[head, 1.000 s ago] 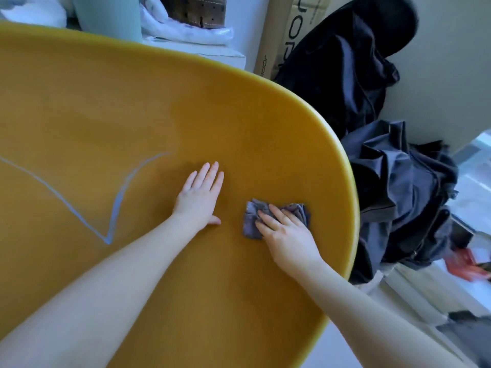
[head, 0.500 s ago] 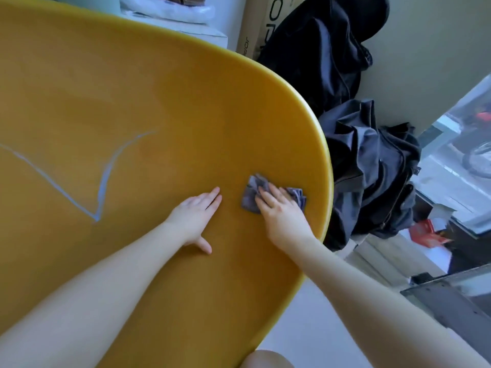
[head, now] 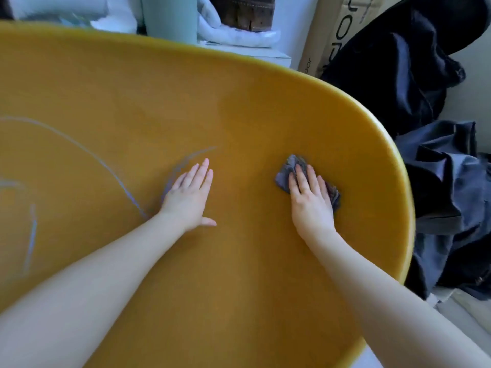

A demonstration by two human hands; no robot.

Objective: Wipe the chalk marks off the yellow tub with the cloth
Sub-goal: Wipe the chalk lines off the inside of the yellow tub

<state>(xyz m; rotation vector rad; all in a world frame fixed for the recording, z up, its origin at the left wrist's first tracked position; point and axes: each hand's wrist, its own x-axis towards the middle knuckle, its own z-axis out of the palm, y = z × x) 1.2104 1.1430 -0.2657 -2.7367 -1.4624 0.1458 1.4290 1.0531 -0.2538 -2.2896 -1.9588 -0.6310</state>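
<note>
The yellow tub (head: 239, 107) fills most of the view, its broad flat side turned toward me. Pale blue chalk marks (head: 87, 152) curve across its left half and meet in a V by my left wrist. My left hand (head: 190, 195) lies flat on the tub with straight fingers, covering part of one chalk line. My right hand (head: 309, 203) presses a small grey cloth (head: 288, 172) flat against the tub near its right rim; the fingers are straight and hide most of the cloth.
Dark clothing (head: 446, 203) is heaped against the tub's right rim. A cardboard box (head: 326, 35), a pale green cylinder (head: 170, 17) and white bedding (head: 239, 35) stand behind the tub. Pale floor (head: 467, 312) shows at the lower right.
The view has swung left and more chalk lines show at the left. My left hand has slid onto the right stroke of the V. My right hand and cloth sit further from it.
</note>
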